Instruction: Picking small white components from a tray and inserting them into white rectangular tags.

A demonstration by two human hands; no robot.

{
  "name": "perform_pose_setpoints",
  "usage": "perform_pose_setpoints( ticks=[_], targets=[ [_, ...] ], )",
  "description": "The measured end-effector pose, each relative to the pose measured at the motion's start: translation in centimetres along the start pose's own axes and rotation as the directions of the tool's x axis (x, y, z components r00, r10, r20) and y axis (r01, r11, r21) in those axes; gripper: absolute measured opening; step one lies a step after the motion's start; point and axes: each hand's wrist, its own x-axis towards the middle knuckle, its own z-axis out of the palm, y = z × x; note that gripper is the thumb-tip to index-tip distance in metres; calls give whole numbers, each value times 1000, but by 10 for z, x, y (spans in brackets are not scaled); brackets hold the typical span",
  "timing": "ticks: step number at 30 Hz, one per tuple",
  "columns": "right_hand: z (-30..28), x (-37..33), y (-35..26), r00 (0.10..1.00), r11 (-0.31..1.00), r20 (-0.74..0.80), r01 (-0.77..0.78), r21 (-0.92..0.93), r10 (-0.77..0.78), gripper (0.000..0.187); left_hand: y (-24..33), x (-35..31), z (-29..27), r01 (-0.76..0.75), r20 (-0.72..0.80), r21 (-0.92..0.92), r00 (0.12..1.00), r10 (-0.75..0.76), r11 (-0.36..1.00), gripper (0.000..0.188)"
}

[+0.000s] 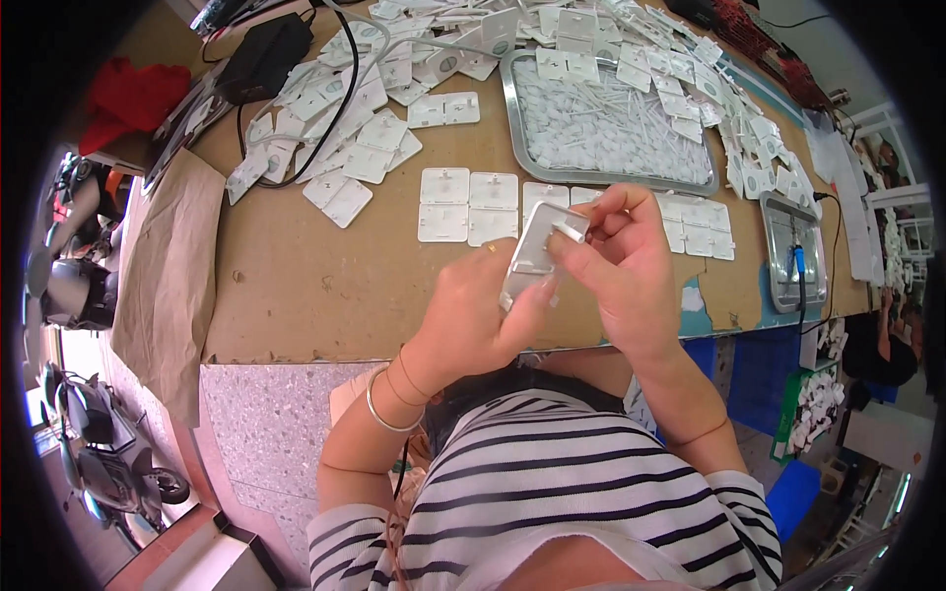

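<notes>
My left hand (pixel 471 310) is closed around the lower left side of a shallow white plastic panel (pixel 533 246), its thumb lying across the inner face. The panel is tilted, raised above the table's near edge. At its upper end my right hand (pixel 631 271) pinches a small white plastic piece (pixel 569 233) between thumb and curled fingers; whether that piece is joined to the panel I cannot tell. Just beyond my hands, similar white panels (pixel 468 205) lie in a row, partly hidden by my right hand.
Behind the row stands a metal tray (pixel 517 128) of small white plastic parts. White panels (pixel 370 143) are heaped along the table's back. A smaller metal tray (pixel 778 256) with a blue-tipped tool (pixel 799 261) sits at right. Brown paper (pixel 172 266) hangs over the left edge; a black cable (pixel 335 128) loops nearby.
</notes>
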Motion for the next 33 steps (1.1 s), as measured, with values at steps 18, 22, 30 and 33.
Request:
perform_pose_setpoints(
  ticks=[18,22,30,33],
  targets=[
    [10,6,30,969,939,155,-138,-314,194,33,-73,-27,-55,569,-476,686,823,-311,454,37],
    [-2,5,31,970,934,126,-156,-323,206,31,-84,-5,-58,565,-523,649,818,-241,510,43],
    [-50,86,29,999,635,-21,9,-772,-39,24,-109,12,-110,610,-487,685,791,-371,399,59],
    [-95,141,55,987,337,12,66,-939,-161,22,-119,5,-133,500,-407,766,864,-297,404,48]
  ],
)
